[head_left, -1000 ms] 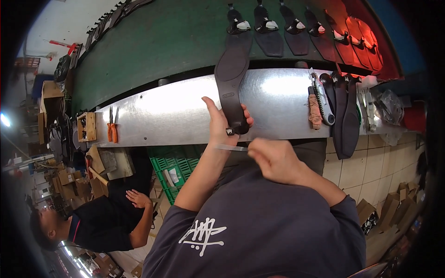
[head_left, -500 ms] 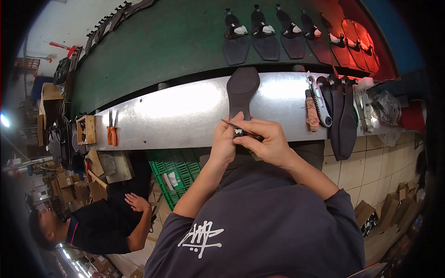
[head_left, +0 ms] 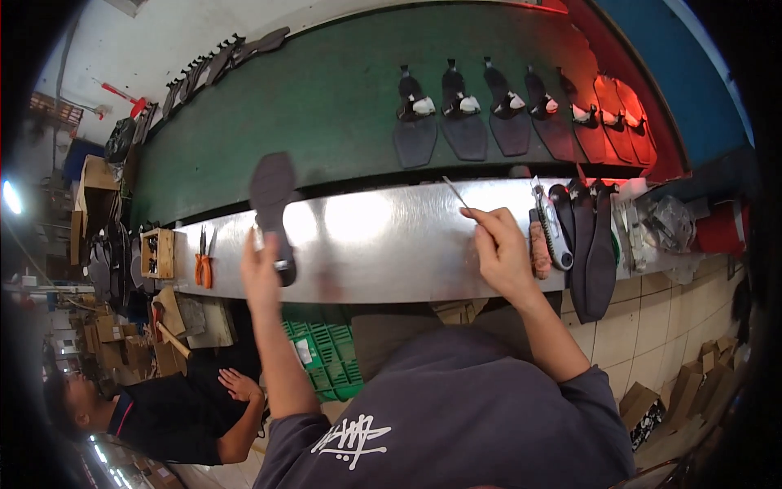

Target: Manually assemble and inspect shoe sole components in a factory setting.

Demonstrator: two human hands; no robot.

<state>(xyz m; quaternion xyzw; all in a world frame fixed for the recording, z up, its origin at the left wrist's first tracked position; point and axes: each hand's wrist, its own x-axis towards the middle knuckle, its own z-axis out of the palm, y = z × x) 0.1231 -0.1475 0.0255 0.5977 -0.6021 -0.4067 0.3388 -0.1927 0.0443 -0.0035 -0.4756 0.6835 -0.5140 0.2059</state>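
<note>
My left hand [head_left: 262,273] is closed around the heel end of a dark sandal sole [head_left: 274,196], slightly blurred. The sole stands out past my fingers, its toe end over the edge of the green belt. A small light bit shows by my fingers, at the heel. Over the steel ledge, my right hand [head_left: 503,251] pinches a thin, pointed metal tool [head_left: 454,192] that slants up and left. Just right of that hand lie a tool with a wrapped handle [head_left: 539,248] and a grey utility knife [head_left: 554,228].
Several sandals [head_left: 463,122] lie in a row on the green belt [head_left: 326,106], the right ones under red light. Orange-handled pliers [head_left: 203,265] and a wooden box [head_left: 156,253] sit at the ledge's left. Dark soles [head_left: 599,261] overhang its right end. Another person [head_left: 179,403] is at lower left.
My hands have parted: the left carried the sole to the left, the right moved rightward with the thin tool. The view has shifted, so the bench sits lower in it.
</note>
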